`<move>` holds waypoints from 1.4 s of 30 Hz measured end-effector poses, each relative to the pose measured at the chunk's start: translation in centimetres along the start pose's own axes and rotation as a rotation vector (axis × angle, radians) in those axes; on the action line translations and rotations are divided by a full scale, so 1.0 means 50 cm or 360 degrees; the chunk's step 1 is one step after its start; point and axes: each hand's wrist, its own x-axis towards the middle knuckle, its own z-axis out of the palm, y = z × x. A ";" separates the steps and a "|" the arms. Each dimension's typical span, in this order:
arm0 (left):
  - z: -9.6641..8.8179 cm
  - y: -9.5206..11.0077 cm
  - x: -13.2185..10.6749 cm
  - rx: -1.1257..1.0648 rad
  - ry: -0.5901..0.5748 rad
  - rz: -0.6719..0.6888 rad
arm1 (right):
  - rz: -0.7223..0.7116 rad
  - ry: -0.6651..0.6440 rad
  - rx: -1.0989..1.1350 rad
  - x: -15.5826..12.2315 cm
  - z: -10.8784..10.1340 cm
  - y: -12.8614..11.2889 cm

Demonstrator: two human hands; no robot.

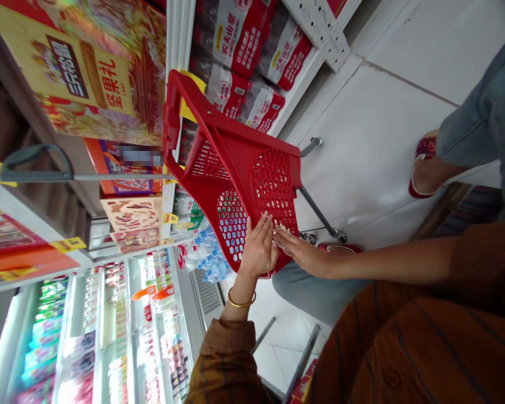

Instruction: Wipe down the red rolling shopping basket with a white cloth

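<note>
My left hand [258, 247], with a gold bangle [240, 299] at the wrist, reaches in from below. Its fingers are stretched out and close together, and nothing shows in them. My right hand [298, 251] comes from the right, fingers extended towards the left hand. The fingertips of both hands are close together. Behind them is a red plastic shopping cart [235, 154] with honeycomb mesh sides, appearing sideways in the rotated view. Both hands overlap its mesh; whether they touch it I cannot tell.
Packs of red-labelled water bottles [244, 33] fill a white shelf beside the cart. A large nut gift box [88, 73] is at upper left, a lit shelf of products [122, 331] at lower left. Legs in jeans [471, 120] and pale floor tiles [374, 134] show at right.
</note>
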 end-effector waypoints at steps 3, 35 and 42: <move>0.000 0.006 -0.005 0.0010 0.0005 0.0002 | 0.0013 -0.0026 0.0036 -0.012 -0.021 -0.010; -0.032 0.104 -0.012 -0.0006 -0.0137 0.0018 | -0.0089 0.0051 -0.0067 -0.038 -0.062 -0.076; -0.091 0.067 0.050 0.0161 -0.0301 0.0414 | -0.0052 0.0071 -0.0028 -0.042 -0.055 -0.070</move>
